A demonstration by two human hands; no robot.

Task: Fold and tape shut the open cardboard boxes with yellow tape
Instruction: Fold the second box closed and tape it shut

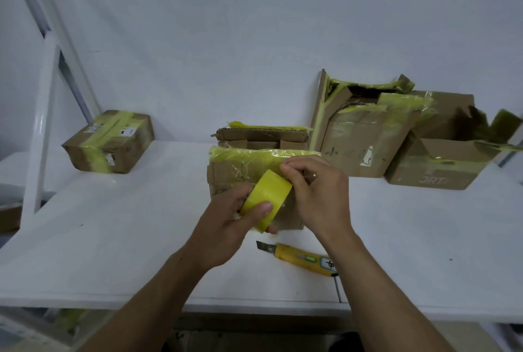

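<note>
Left hand [226, 227] grips yellow tape roll [267, 200], right hand [317, 190] pinches at roll's edge, over open cardboard box [235, 173] mid-bench; utility knife [300, 258] near front edge.

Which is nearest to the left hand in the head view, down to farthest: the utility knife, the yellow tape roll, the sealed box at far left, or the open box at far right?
From the left hand:
1. yellow tape roll, gripped in it.
2. utility knife, lying just to its right.
3. sealed box, back left.
4. open box, back right.
</note>
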